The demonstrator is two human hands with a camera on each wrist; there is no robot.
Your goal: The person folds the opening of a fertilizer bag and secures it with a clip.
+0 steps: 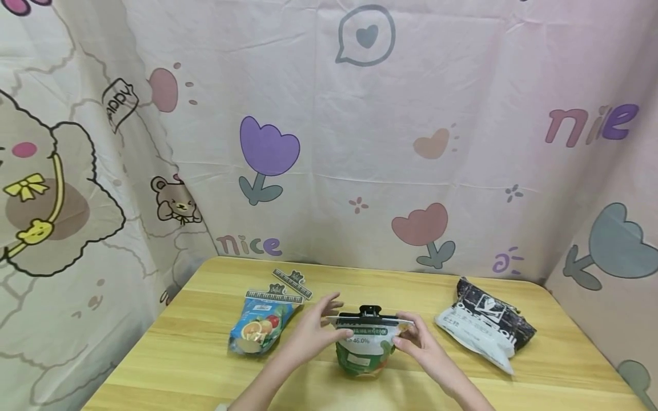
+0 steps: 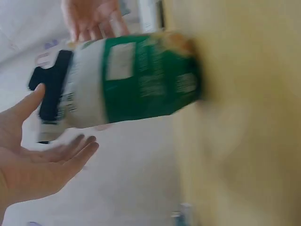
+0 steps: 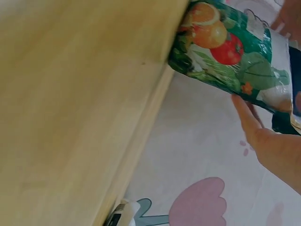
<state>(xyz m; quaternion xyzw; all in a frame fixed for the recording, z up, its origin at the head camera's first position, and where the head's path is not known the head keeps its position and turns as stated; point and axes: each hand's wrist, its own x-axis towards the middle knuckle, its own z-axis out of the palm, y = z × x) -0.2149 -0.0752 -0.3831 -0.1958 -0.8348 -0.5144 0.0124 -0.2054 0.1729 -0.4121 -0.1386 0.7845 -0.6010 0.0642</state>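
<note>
Fingers of the left hand were spread, gripping nothing, and those of the right hand curved, their hold unclear, flanking the upright green-and-white plastic bag on the yellow wooden bench, whose long black clip ran crosswise along the bag's top, about equally near both.

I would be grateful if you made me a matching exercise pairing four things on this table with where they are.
Things
1. Green bag
2. Blue bag
3. Black-and-white bag
4. Loose piano-print clip

Places
A. Lying right of the right hand
B. Behind the blue bag
C. Between the left hand and the right hand
D. Left of the left hand, with another piano-print clip across its top

Pairs: 1-C, 2-D, 3-A, 4-B
</note>
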